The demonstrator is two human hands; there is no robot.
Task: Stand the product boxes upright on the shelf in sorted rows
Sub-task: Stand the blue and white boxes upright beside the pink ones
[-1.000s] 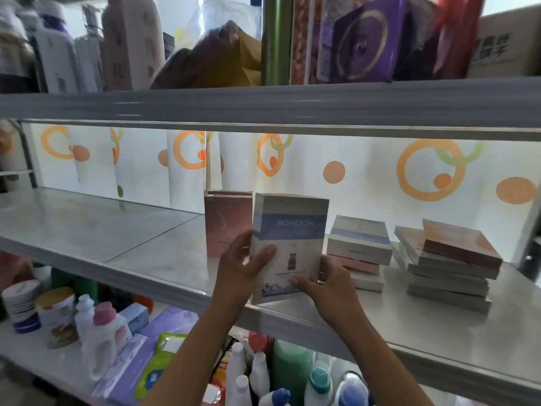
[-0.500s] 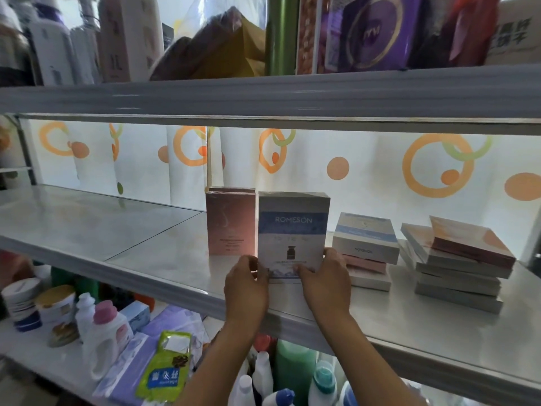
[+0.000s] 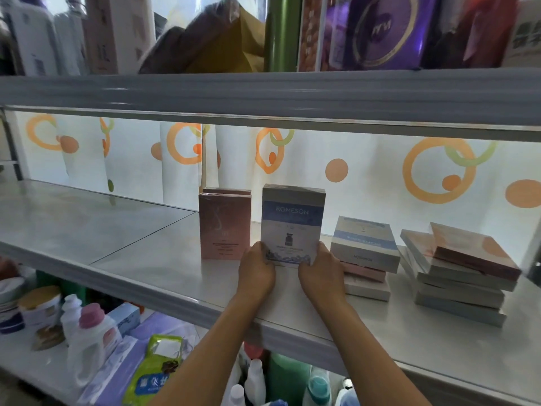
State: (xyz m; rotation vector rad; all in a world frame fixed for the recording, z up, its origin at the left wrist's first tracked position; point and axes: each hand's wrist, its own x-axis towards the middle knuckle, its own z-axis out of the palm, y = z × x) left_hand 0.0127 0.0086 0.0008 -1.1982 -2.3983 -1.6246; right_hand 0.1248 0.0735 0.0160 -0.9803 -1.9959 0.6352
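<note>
Both hands, left hand (image 3: 257, 273) and right hand (image 3: 321, 275), are pinching the lower corners of the blue ROMESON box (image 3: 292, 224), which is standing upright on the shelf (image 3: 164, 259) just beside 2 upright pink boxes (image 3: 224, 227), with flat stacks (image 3: 456, 271) lying to its right.

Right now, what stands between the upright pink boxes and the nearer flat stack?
In the head view, the blue-and-white ROMESON box stands upright there, held low by the left hand and right hand.
</note>
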